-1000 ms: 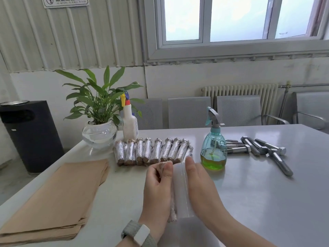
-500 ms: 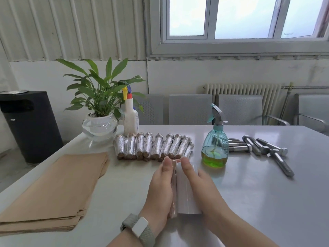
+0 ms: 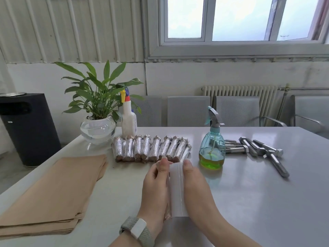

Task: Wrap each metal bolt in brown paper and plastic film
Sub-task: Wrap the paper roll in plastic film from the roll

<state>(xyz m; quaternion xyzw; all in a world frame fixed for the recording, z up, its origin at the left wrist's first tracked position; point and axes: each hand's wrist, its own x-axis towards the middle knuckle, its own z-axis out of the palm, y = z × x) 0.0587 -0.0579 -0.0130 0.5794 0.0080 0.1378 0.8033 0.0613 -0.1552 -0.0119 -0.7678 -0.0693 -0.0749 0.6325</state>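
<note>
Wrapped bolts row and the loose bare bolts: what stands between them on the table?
The teal spray bottle, holding green liquid, stands between the wrapped bolts row and the bare bolts, as the head view shows.

Your left hand (image 3: pixel 156 189) and right hand (image 3: pixel 197 189) were bare, no gloves or rings seen. Both forearms were uncovered to the frame edge; no sleeves showed. On your left wrist you wore a watch (image 3: pixel 138 229): pale rectangular case with rounded corners, on a grey-green woven fabric band. Fingernails looked short and unpainted. The right wrist carried nothing.
</note>
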